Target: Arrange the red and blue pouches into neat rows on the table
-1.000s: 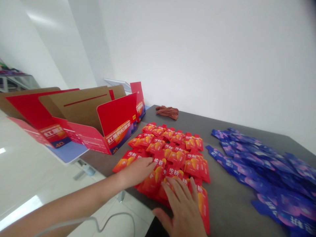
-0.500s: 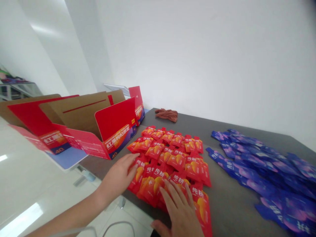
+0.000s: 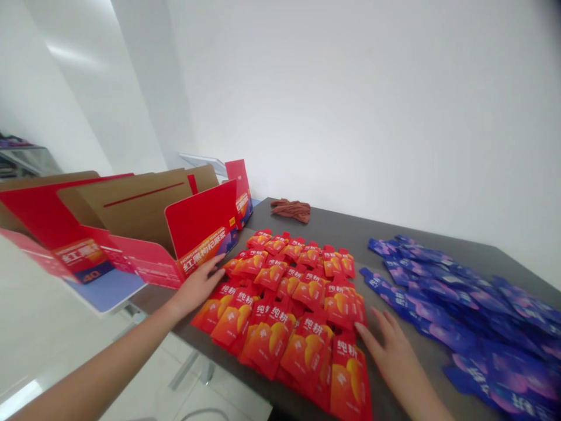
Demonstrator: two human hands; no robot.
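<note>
A pile of red foil sachets with orange print and white Chinese lettering (image 3: pixel 289 307) lies in rough rows on the dark grey table (image 3: pixel 333 231). My left hand (image 3: pixel 197 286) rests open at the pile's left edge, its fingertips close to a red display box. My right hand (image 3: pixel 390 351) lies open on the table at the pile's right edge, its fingertips at the sachets and holding nothing. Just to its right spreads a heap of blue-purple sachets (image 3: pixel 460 316).
Flat-opened red and cardboard display boxes (image 3: pixel 201 228) stand at the table's left end, partly over its edge. A folded brown cloth (image 3: pixel 291 210) lies at the far edge against the white wall. A white tiled floor lies below the table on the left.
Both hands have moved off the top of the red sachets and apart, the left to the pile's left edge, the right to its right edge. The view has shifted slightly.
</note>
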